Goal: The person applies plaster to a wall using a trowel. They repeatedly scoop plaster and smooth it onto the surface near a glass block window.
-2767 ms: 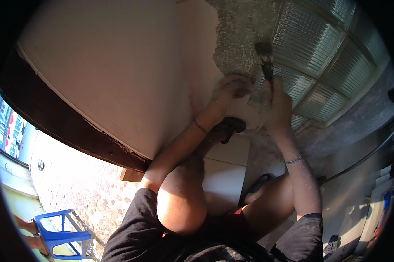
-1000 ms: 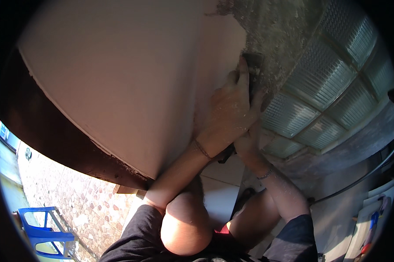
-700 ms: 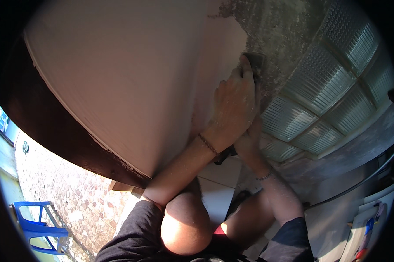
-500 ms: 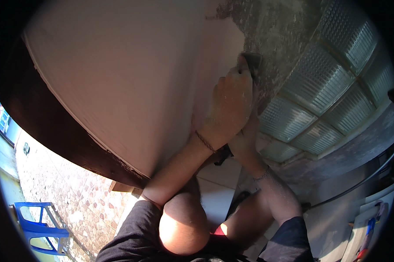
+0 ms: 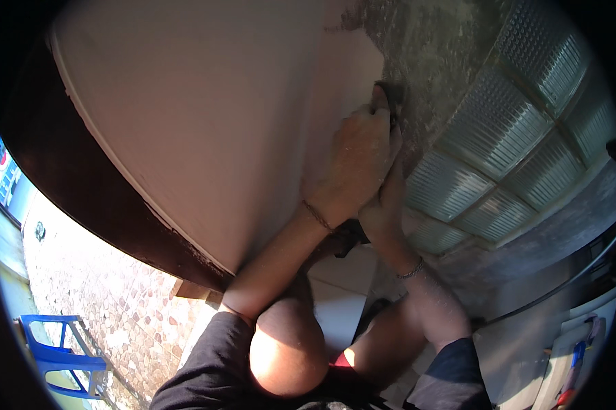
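My left hand [image 5: 356, 154] is closed round a dark flat scraper [image 5: 392, 92], thumb up along it. Much of the scraper is covered by my hands, so its full shape is hidden. Its dark end rests at the wall, where a smooth pale coat [image 5: 352, 61] meets rough grey plaster [image 5: 431, 61]. Just below and to the right, my right hand [image 5: 381, 208] reaches up behind the left one toward the same tool. It appears closed on the scraper's lower part, though its fingers are largely hidden. Pale dust marks both hands.
Glass blocks [image 5: 496, 123] are set in the wall on the right. A dark curved border [image 5: 96, 191] edges the pale wall at left. Beyond it, a blue plastic stool [image 5: 65, 355] stands by stone paving [image 5: 137, 321]. A thin cable [image 5: 547, 297] runs at lower right. My bent knees are below.
Both hands and the scraper have shifted slightly up and left along the wall, and less of the tool's dark end shows. The view has turned a little.
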